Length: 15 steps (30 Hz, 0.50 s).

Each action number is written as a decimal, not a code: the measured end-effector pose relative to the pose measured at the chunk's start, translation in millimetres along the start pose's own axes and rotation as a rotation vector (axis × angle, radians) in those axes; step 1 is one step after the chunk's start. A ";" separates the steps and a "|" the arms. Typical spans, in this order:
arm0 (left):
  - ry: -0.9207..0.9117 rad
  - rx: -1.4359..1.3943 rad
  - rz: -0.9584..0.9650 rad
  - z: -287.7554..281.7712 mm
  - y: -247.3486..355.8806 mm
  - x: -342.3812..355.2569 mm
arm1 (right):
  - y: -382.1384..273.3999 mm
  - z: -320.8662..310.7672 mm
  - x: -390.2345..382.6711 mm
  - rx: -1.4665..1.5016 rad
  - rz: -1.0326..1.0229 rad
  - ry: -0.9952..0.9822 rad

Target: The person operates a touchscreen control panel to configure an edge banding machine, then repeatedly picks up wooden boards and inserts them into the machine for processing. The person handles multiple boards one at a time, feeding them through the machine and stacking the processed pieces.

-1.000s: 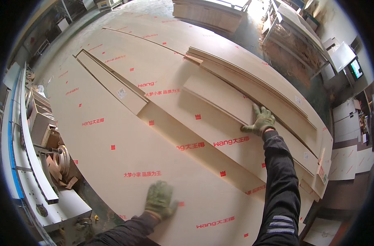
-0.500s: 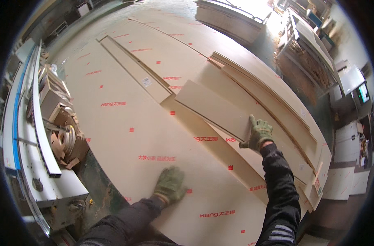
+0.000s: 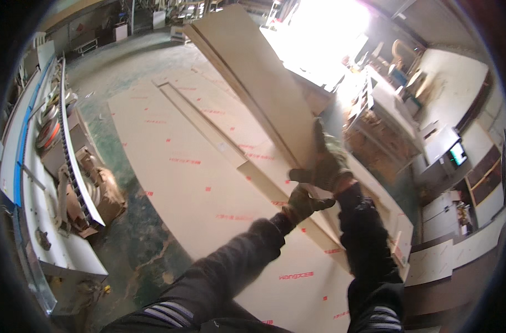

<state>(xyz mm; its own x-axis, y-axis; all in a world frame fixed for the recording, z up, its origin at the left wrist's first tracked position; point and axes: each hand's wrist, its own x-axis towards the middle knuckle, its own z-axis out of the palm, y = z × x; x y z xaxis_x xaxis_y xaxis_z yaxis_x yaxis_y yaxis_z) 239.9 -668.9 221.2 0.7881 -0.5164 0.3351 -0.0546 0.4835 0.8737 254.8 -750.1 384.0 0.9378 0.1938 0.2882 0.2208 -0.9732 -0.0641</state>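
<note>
A long beige board (image 3: 258, 72) is raised at a slant, its far end up toward the bright opening. It looks layered along its left edge. My gloved right hand (image 3: 326, 166) grips it near its lower end, thumb across the left edge. Just below, my gloved left hand (image 3: 304, 202) is curled at the board's lower end, thumb to the right; its exact contact is partly hidden. Beneath lies a large cream sheet (image 3: 181, 191) with red print. Narrow strips (image 3: 208, 125) lie on it, left of the raised board.
To the left runs a white and blue machine rail (image 3: 78, 166), with rolls of edging (image 3: 48, 133) and torn cardboard (image 3: 109, 191) beside it. A green-grey floor (image 3: 136, 227) borders the sheet. Benches (image 3: 383, 119) and a lit screen (image 3: 457, 154) stand at the right.
The board has risen from the pile into a steep slant, held by my right hand. My left hand has come up and right from the sheet to the board's lower end. The view has tilted upward.
</note>
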 end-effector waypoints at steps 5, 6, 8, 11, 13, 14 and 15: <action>0.251 0.034 0.147 -19.7 78.3 1.6 | -78.8 -36.1 22.1 0.075 0.060 0.170; 0.277 0.028 0.159 -27.1 94.0 -4.3 | -87.6 -39.8 25.4 0.121 -0.032 0.230; 0.313 -0.036 0.221 -40.1 126.9 -18.2 | -96.6 -48.9 26.2 0.220 -0.227 0.349; 0.280 -0.309 0.303 -64.4 180.8 -48.0 | -101.7 -71.6 33.3 0.678 -0.384 0.148; 0.193 -0.311 0.325 -88.5 220.9 -68.5 | -114.3 -83.8 38.7 0.847 -0.360 -0.071; 0.124 -0.332 0.364 -99.7 241.2 -78.4 | -124.1 -89.2 40.9 0.835 -0.353 -0.156; 0.211 0.027 0.400 -111.2 262.7 -86.9 | -138.0 -93.4 45.0 0.805 -0.326 -0.227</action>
<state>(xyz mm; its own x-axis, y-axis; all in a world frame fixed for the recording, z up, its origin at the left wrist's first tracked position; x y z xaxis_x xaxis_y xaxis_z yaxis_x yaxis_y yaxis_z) 225.2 -418.4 382.4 0.8091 -0.1360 0.5717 -0.3943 0.5958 0.6997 241.5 -618.6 495.1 0.8069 0.5485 0.2192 0.5267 -0.5001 -0.6874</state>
